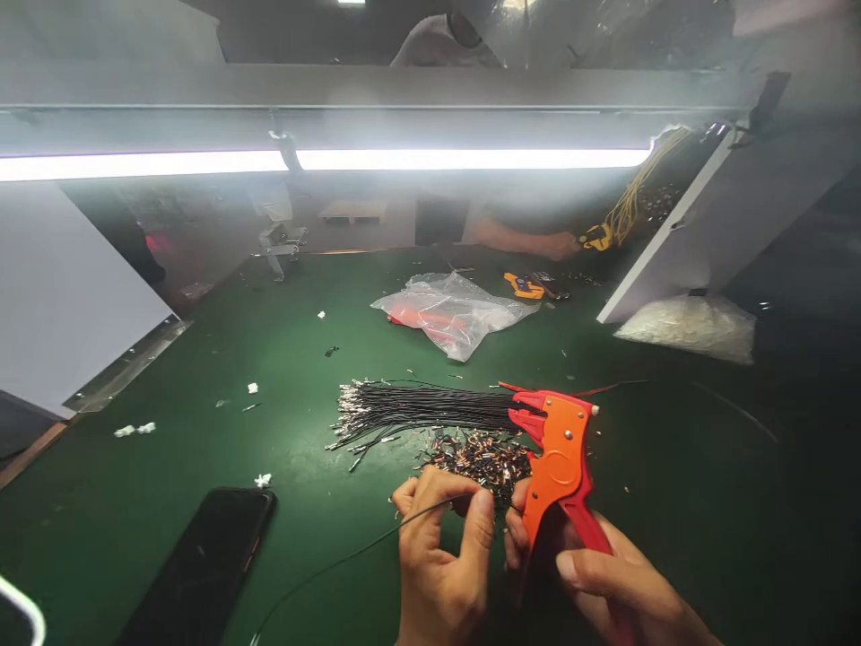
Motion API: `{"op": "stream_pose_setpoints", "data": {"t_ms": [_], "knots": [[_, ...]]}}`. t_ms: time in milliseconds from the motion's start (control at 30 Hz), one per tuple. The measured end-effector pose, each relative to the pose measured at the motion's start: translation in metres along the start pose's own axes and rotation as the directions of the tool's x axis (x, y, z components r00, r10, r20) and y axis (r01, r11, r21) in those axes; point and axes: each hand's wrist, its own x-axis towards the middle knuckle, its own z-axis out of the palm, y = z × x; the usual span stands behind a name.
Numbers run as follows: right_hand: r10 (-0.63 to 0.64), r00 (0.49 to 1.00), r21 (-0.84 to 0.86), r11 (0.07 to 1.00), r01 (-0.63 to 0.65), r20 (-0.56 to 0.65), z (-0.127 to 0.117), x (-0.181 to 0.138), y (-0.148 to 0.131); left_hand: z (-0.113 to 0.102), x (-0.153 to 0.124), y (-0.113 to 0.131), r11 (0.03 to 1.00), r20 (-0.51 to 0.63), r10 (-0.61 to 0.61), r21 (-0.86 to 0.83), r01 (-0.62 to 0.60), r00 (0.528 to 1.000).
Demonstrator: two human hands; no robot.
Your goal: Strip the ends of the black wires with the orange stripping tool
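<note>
My left hand [440,547] is closed in a pinch on a thin black wire [350,558] that trails down to the left over the green table [202,377]. My right hand [592,574] is wrapped round the red handles of an orange wire stripper [560,453], whose jaws point up and left. Just beyond the fingers lies a heap of small copper terminals [484,456]. Behind that rests a bundle of black wires [423,408] with metal ends at the left.
A black phone [205,565] lies at the near left. A clear plastic bag [450,309] sits further back, another bag [686,325] at the right. Another person's arm [531,240] works across the table with yellow wires [629,208]. White scraps dot the left.
</note>
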Motion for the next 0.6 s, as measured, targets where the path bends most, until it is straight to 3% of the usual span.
{"op": "stream_pose_setpoints", "data": {"t_ms": [167, 333, 433, 500, 600], "knots": [[-0.049, 0.992, -0.154, 0.988, 0.031, -0.118, -0.004, -0.004, 0.000, 0.013, -0.010, 0.017, 0.988, 0.034, 0.106, -0.116, -0.102, 0.994], [-0.096, 0.990, -0.161, 0.984, 0.078, -0.107, -0.007, 0.001, -0.009, 0.009, -0.004, 0.027, 0.986, -0.032, 0.115, -0.118, -0.118, 0.993], [-0.059, 0.995, -0.029, 0.998, 0.062, 0.077, -0.007, 0.006, -0.008, 0.001, 0.002, 0.032, 0.989, -0.052, 0.084, -0.115, -0.090, 0.995], [-0.009, 0.970, 0.058, 0.998, -0.005, 0.244, -0.006, 0.009, -0.004, -0.004, 0.007, 0.033, 0.990, -0.096, 0.061, -0.118, -0.072, 0.993], [0.054, 0.927, 0.157, 0.980, -0.120, 0.371, -0.005, 0.014, 0.005, -0.011, 0.015, 0.035, 0.981, -0.177, 0.106, -0.139, -0.132, 0.978]]}}
